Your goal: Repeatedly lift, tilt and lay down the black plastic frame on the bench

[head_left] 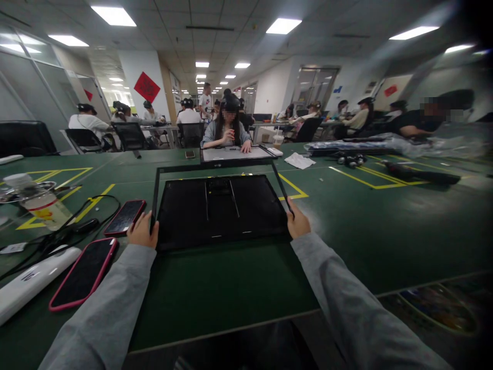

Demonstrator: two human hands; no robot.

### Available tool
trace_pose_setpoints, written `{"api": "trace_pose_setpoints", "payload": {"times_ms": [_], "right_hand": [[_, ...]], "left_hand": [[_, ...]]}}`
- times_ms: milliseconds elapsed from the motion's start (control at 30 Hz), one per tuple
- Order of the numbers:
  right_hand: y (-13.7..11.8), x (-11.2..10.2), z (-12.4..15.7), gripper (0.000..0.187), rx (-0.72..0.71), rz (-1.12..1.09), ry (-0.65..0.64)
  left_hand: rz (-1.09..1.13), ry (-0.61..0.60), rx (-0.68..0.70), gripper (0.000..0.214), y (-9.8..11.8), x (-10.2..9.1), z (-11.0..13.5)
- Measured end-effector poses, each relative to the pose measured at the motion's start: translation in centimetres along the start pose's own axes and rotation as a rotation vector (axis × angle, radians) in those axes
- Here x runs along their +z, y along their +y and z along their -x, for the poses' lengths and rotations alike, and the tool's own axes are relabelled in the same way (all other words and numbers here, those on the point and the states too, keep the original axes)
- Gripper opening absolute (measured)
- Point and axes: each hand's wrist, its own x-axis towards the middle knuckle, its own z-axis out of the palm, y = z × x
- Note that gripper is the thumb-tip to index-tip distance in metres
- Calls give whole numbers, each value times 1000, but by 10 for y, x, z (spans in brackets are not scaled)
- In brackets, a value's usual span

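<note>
A thin black rectangular frame, which looks like a screen bezel, is raised at its far side over the table. My left hand grips its left side, fingers wrapped around the edge. On the opposite side, my right hand pinches the frame with the thumb on top. Within the frame's outline a flat black panel lies on the green table, with two thin light strips running down it and a small dark part at its far edge. Whether the frame's near edge touches the panel is hard to make out.
Left of my arm are a pink-cased phone, a second phone, a white bar-shaped device, black cables and a bottle. Across the table a person sits behind a light panel. Rightward lie a tissue and a dark tool.
</note>
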Motion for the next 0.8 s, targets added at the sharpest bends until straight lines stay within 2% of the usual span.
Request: {"api": "trace_pose_setpoints", "payload": {"times_ms": [67, 167, 467, 567, 667, 733, 800], "right_hand": [[9, 6, 0, 54, 49, -5, -80], [17, 9, 1, 54, 82, 11, -126], [24, 11, 5, 56, 60, 54, -131], [29, 14, -4, 56, 70, 51, -136], [42, 15, -30, 52, 96, 59, -138], [55, 14, -53, 49, 138, 59, -111], [71, 12, -76, 44, 133, 56, -47]], "left_hand": [[-29, -78, -24, 49, -6, 10, 1], [-34, -130, -24, 48, -13, 16, 2], [79, -181, -137, 50, -16, 9, 2], [71, -295, -162, 51, -19, 14, -13], [115, -470, -172, 49, 0, 26, -40], [116, -549, -149, 51, 30, 40, -59], [113, -569, -132, 51, 70, 59, -72]]}}
